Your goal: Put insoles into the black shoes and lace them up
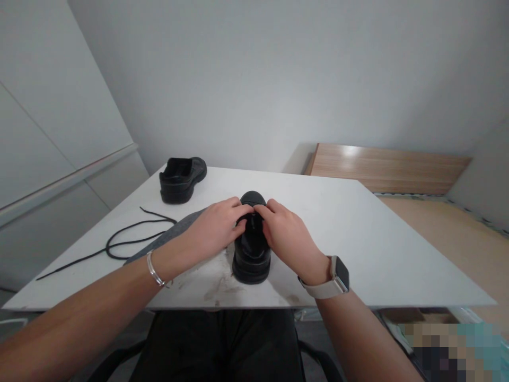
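Observation:
A black shoe (252,260) stands on the white table in front of me, toe pointing away and heel toward me. My left hand (220,225) grips the left side of its opening, with thumb and fingers bent over the edge near the tongue. On the opposite side, my right hand (284,233) holds the shoe in the same way, its fingertips meeting the left ones over the upper. What the fingertips pinch there is too small to make out. A loose black shoelace (119,244) lies in loops left of my left forearm.
A second black shoe (177,185) stands at the table's back left. Partly under my left arm lies a grey cloth (175,231). Brown dirt smears the white table (338,233) around the near shoe. Beyond the right edge is a bed with a wooden headboard (385,167).

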The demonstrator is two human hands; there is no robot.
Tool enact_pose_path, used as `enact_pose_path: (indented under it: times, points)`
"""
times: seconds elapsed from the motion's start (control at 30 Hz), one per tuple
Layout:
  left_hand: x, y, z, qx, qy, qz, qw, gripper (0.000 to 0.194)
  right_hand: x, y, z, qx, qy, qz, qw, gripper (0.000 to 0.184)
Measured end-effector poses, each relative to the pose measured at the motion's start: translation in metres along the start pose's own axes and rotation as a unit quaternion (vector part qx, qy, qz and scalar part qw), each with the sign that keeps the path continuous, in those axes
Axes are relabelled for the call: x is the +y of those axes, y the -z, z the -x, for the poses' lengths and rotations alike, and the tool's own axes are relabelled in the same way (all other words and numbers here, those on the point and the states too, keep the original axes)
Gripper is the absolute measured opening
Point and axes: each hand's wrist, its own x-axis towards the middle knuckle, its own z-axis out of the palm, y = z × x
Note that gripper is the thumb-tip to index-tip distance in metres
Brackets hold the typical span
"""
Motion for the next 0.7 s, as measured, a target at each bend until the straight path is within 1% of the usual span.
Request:
enact_pose_path:
  times: [0.13, 0.27, 0.33, 0.37, 0.4, 0.43, 0.47, 0.5, 0.53, 0.57, 0.6, 0.63, 0.67, 0.7]
  points:
    - [0.003, 0.005, -0.006, -0.025, 0.027, -0.042, 0.998, 0.025, -0.004, 0.001, -0.004, -0.007, -0.004, 0.034, 0.999, 0.028]
    - [0.008, 0.007, -0.012, -0.038, 0.023, -0.085, 0.995, 0.019, -0.009, 0.001, -0.005, -0.006, -0.013, 0.045, 0.999, 0.030]
    - [0.009, 0.009, -0.014, -0.035, 0.019, -0.089, 0.995, 0.018, -0.009, 0.000, -0.006, 0.001, -0.015, 0.041, 0.999, 0.029]
    - [0.009, 0.010, -0.015, -0.022, 0.016, -0.077, 0.997, 0.017, -0.008, 0.000, -0.008, 0.011, -0.017, 0.032, 0.999, 0.027]
    - [0.009, 0.012, -0.016, 0.004, 0.008, -0.050, 0.999, 0.017, -0.007, -0.001, -0.010, 0.026, -0.021, 0.014, 0.999, 0.025]
    - [0.008, 0.014, -0.018, 0.047, -0.001, -0.008, 0.999, 0.016, -0.004, -0.001, -0.013, 0.051, -0.025, -0.016, 0.998, 0.022]
    - [0.007, 0.016, -0.019, 0.102, -0.009, 0.048, 0.994, 0.014, -0.002, -0.001, -0.016, 0.085, -0.029, -0.062, 0.994, 0.019]
    - [0.006, 0.019, -0.021, 0.161, -0.013, 0.115, 0.980, 0.013, 0.001, 0.000, -0.020, 0.127, -0.031, -0.121, 0.984, 0.016]
    - [0.004, 0.021, -0.024, 0.212, -0.013, 0.190, 0.959, 0.012, 0.003, 0.001, -0.025, 0.174, -0.033, -0.190, 0.966, 0.013]
    - [0.003, 0.023, -0.026, 0.247, -0.009, 0.266, 0.932, 0.012, 0.004, 0.002, -0.029, 0.218, -0.032, -0.261, 0.940, 0.011]
    - [0.001, 0.024, -0.029, 0.263, -0.002, 0.338, 0.904, 0.013, 0.004, 0.004, -0.034, 0.254, -0.031, -0.327, 0.910, 0.008]
    - [0.000, 0.024, -0.031, 0.260, 0.006, 0.400, 0.879, 0.015, 0.003, 0.005, -0.038, 0.278, -0.028, -0.385, 0.880, 0.007]
    - [-0.002, 0.024, -0.034, 0.244, 0.012, 0.450, 0.859, 0.016, 0.002, 0.006, -0.041, 0.289, -0.025, -0.432, 0.854, 0.005]
    - [-0.004, 0.023, -0.036, 0.225, 0.018, 0.484, 0.845, 0.018, 0.001, 0.006, -0.044, 0.289, -0.022, -0.468, 0.835, 0.004]
